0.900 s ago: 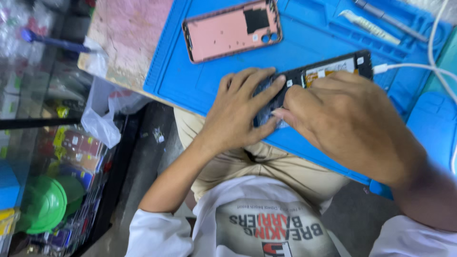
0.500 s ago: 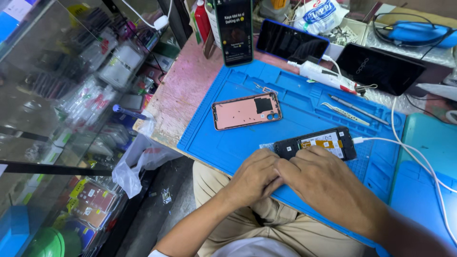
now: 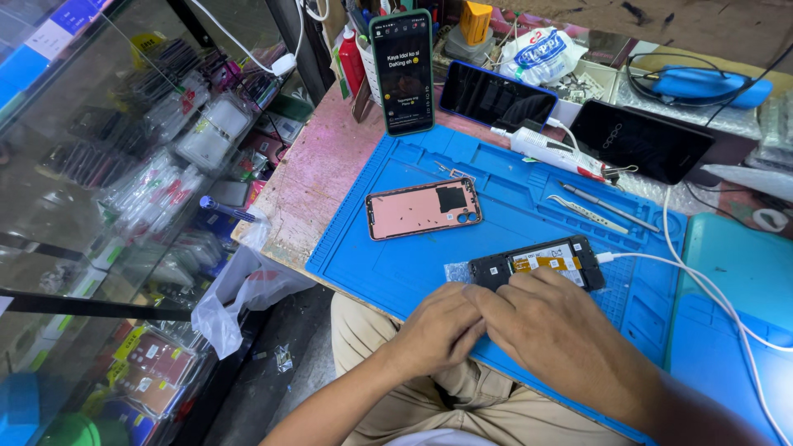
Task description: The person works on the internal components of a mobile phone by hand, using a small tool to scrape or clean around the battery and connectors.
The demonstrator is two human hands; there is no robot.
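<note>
Two hands at the near edge of the blue mat, both on the opened phone lying back-up with its boards exposed. Left hand curled, fingertips pressing the phone's near left end; I cannot tell whether it pinches anything. Right hand lies flat over the near long side, fingers spread narrow, steadying it. Neither holds a tool that I can see.

My judgement for this step: keep the right hand as the anchor, work the left fingertips lightly, and avoid tugging the white cable plugged into the phone's right end.

Around: pink back cover lies apart toward the mat's middle, inner side up. Tweezers and a slim metal tool rest near the mat's far right edge, with a white glue tube just beyond. A lit phone stands upright at the desk's far edge; two dark phones lie beside it. The cable loops across the right side and could snag a wrist.
</note>
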